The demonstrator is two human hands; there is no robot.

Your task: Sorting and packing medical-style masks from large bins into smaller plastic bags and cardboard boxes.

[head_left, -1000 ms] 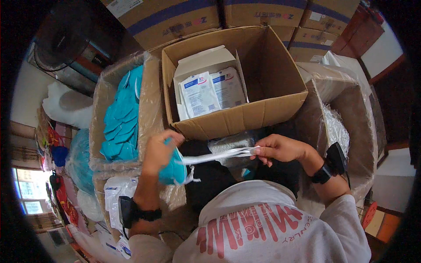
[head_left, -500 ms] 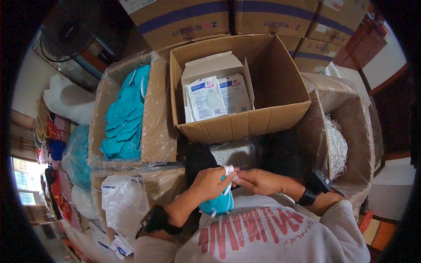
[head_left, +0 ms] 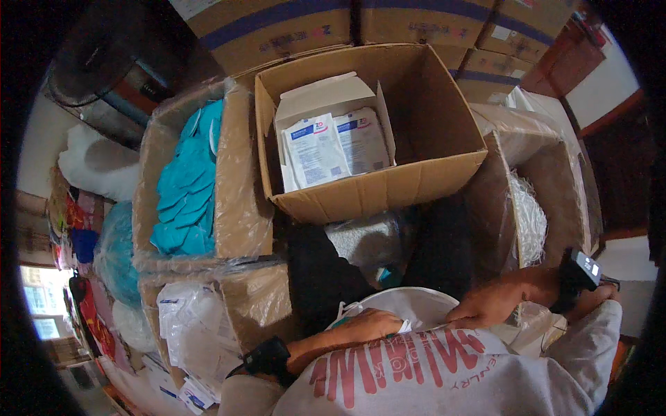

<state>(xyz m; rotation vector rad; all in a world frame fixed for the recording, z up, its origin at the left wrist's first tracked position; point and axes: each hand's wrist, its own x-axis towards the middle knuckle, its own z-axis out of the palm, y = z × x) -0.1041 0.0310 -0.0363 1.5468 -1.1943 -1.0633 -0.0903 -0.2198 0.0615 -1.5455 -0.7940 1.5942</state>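
My left hand (head_left: 373,323) is low in front of my shirt, its fingers curled on a teal cup-shaped mask (head_left: 339,322). Most of the mask is hidden behind the hand; white straps (head_left: 340,309) show beside it, and a white bit sticks out by the fingertips. To the right, my right hand (head_left: 473,315) is closed at the edge of a white thing with a curved rim (head_left: 409,297). What its fingers hold is hidden. The white thing lies between both hands, partly covered by them. Just beyond it shows a small teal piece (head_left: 388,275).
An open carton (head_left: 374,197) ahead holds a white box (head_left: 326,97) of flat white packets (head_left: 316,152). At left, one carton contains teal masks (head_left: 184,187), another clear-wrapped white packets (head_left: 191,319). White strands (head_left: 528,222) fill part of the right carton. Taped cartons (head_left: 423,24) stand behind.
My hands were together at the mask's straps; now they are apart and lower, near my shirt. The right hand went right, and the white curved rim has come into view.
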